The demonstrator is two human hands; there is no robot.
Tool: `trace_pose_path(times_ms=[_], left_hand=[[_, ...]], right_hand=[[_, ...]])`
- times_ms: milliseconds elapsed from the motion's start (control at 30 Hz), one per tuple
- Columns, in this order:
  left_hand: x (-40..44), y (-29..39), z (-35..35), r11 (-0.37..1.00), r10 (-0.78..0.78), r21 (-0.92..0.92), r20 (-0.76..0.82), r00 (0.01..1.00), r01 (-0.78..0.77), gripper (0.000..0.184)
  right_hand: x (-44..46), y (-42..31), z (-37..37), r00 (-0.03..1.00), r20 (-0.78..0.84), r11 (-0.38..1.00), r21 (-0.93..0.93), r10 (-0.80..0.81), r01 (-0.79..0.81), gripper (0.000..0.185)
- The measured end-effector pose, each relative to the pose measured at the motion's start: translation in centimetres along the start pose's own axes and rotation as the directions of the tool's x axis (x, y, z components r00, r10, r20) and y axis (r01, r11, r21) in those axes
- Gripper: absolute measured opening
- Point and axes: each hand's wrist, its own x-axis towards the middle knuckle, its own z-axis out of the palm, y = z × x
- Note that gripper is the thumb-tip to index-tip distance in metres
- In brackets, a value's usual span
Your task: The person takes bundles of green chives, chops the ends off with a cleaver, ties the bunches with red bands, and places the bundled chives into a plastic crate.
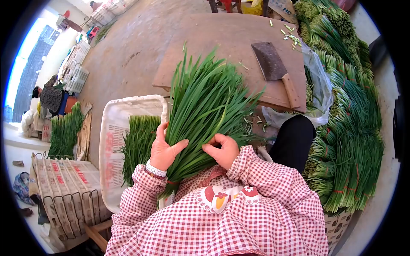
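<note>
A large bunch of garlic chives [200, 102] leans across my lap, its green leaves fanning out over the near edge of the board. A red band ties it low down, close to my left sleeve. My left hand [165, 147] holds the bunch from its left side, thumb across the front and the other fingers partly hidden behind the leaves. On the right side, my right hand [224, 150] pinches at the leaves with thumb and forefinger. A yellowish leaf [222, 119] runs down towards that pinch.
A cleaver [273, 66] lies on the wooden board [205, 34], near cut stem ends [292, 39]. Left of me stands a white plastic basket [112, 128] with more chives. Tied bunches [346, 128] are piled at right. Stacked crates [68, 187] and another person [55, 96] are at left.
</note>
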Motion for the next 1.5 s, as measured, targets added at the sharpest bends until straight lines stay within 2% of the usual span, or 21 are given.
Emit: trace_pose_path(times_ms=[67,133,267,367,400,500,567,667,767,833,900,933,967,1000,1167,1233,1267,1300,1367,1400,1500], left_hand=[[0.1,-0.2,0.0,1.0,0.016,-0.003,0.001,1.0,-0.016,0.074],[-0.1,0.1,0.1,0.999,0.017,0.028,-0.004,1.0,-0.017,0.073],[-0.2,0.2,0.5,0.978,0.054,0.204,-0.024,0.998,-0.048,0.073],[-0.3,0.6,0.7,0.966,0.04,0.258,-0.041,0.998,-0.028,0.072],[-0.3,0.9,0.9,0.965,0.041,0.261,-0.037,0.998,-0.03,0.072],[-0.4,1.1,1.2,0.945,0.064,0.323,-0.034,0.997,-0.05,0.073],[-0.4,0.4,1.1,0.982,0.078,0.174,-0.031,0.996,-0.072,0.073],[-0.3,0.4,0.7,0.982,0.027,0.189,-0.041,0.999,-0.019,0.074],[-0.1,0.8,0.8,0.99,0.0,0.138,-0.017,1.0,0.003,0.073],[0.2,0.1,0.3,0.981,0.01,0.194,-0.017,1.0,-0.006,0.073],[0.7,-1.0,-0.5,0.967,0.018,0.253,-0.019,1.0,-0.012,0.074],[1.0,-1.6,-1.0,0.978,0.013,0.207,-0.007,1.0,-0.012,0.074],[1.1,-1.8,-1.5,0.987,0.009,0.16,0.005,1.0,-0.01,0.075],[1.1,-1.4,-1.8,0.998,-0.058,0.036,0.033,0.998,0.057,0.08],[0.6,0.8,-2.6,0.994,-0.102,0.04,0.01,0.995,0.101,0.089],[0.6,0.9,-2.4,0.98,0.127,0.143,0.094,0.987,-0.139,0.093],[1.0,0.5,-2.4,0.907,0.222,0.339,0.117,0.968,-0.249,0.097],[1.5,0.3,-2.3,0.907,0.225,0.335,0.124,0.966,-0.254,0.097],[2.6,0.4,-2.1,0.958,0.052,0.281,0.046,0.998,-0.063,0.096],[3.1,1.0,-2.2,0.944,-0.048,0.325,-0.017,0.999,0.051,0.094],[4.3,0.3,-2.5,0.965,-0.045,0.261,0.02,0.999,0.038,0.094]], right_hand=[[0.0,0.1,0.0,0.998,0.007,0.998,0.037,-0.055,0.054,0.024],[-0.1,0.4,0.0,0.975,-0.05,0.952,-0.233,-0.216,0.199,0.021],[0.1,-1.2,-0.1,0.963,0.053,0.903,-0.336,-0.264,0.267,0.02],[1.3,-0.8,0.3,0.988,0.095,0.952,-0.269,-0.124,0.145,0.022],[1.5,-1.0,0.2,0.996,0.085,0.963,-0.268,0.037,-0.013,0.037],[1.9,-1.5,0.5,0.996,0.083,0.985,-0.174,0.03,-0.015,0.024],[1.7,-1.0,-0.1,0.995,0.098,0.99,-0.144,0.011,0.004,0.023],[0.5,-2.1,-1.8,0.954,0.296,0.96,-0.247,-0.054,0.131,0.018],[0.0,-1.0,-1.4,0.948,0.181,0.787,-0.528,-0.263,0.319,0.021],[0.1,-1.2,-1.0,0.967,0.183,0.809,-0.533,-0.176,0.248,0.019],[0.5,0.1,-0.5,0.964,0.106,0.892,-0.365,-0.246,0.268,0.021],[0.9,0.6,-0.1,1.0,-0.007,0.999,0.038,-0.017,0.018,0.023],[1.3,-0.3,-1.1,0.999,-0.005,0.948,0.315,0.038,-0.035,0.024],[1.3,-1.1,-2.5,0.996,-0.044,0.939,0.339,0.071,-0.052,0.026],[-1.4,0.3,-9.4,0.887,-0.338,0.792,0.608,0.316,-0.05,0.041],[-3.4,1.9,-11.2,0.818,-0.252,0.689,0.689,0.517,-0.223,0.041],[-3.9,3.9,-11.2,0.834,-0.144,0.7,0.628,0.533,-0.339,0.044],[-4.8,3.6,-10.3,0.868,-0.089,0.776,0.499,0.489,-0.385,0.058],[-3.8,4.6,-9.9,0.915,0.281,0.931,0.141,0.289,-0.337,0.071],[-3.1,4.3,-9.4,0.917,0.28,0.932,0.143,0.285,-0.333,0.071],[0.1,1.8,-7.6,0.907,0.389,0.976,0.072,0.161,-0.204,0.076]])
